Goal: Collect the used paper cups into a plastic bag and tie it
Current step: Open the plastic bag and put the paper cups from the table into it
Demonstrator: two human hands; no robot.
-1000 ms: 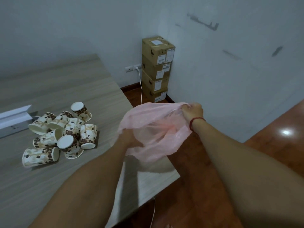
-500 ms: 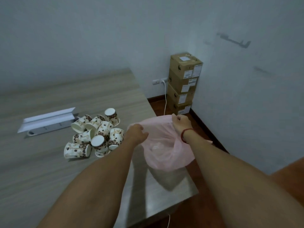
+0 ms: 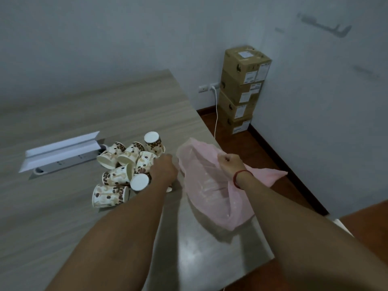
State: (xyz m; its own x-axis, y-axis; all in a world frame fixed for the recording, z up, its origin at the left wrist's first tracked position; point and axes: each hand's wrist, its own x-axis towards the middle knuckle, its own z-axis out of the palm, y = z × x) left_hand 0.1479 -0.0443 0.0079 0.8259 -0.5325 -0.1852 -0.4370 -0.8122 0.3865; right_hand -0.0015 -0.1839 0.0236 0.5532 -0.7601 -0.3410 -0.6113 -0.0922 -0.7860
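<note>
Several paper cups (image 3: 123, 164) printed with brown coffee beans lie in a heap on the wooden table (image 3: 63, 223), some on their sides, some upside down. A thin pink plastic bag (image 3: 210, 190) rests on the table just right of the heap, its mouth held up and open. My right hand (image 3: 228, 164), with a red string at the wrist, pinches the bag's right rim. My left hand (image 3: 164, 171) sits between the heap and the bag's left rim, its back up and its fingers hidden. A white cup edge shows under that wrist.
A white folded cover over a grey power strip (image 3: 63, 153) lies left of the cups. The table's right edge runs just past the bag. Stacked cardboard boxes (image 3: 241, 91) stand in the room's corner on the floor, next to a wall socket and a white cable (image 3: 216, 114).
The view has swung left and down, bringing the table centre in. The bag came down onto the table beside the cups. My left hand moved left to the heap's edge.
</note>
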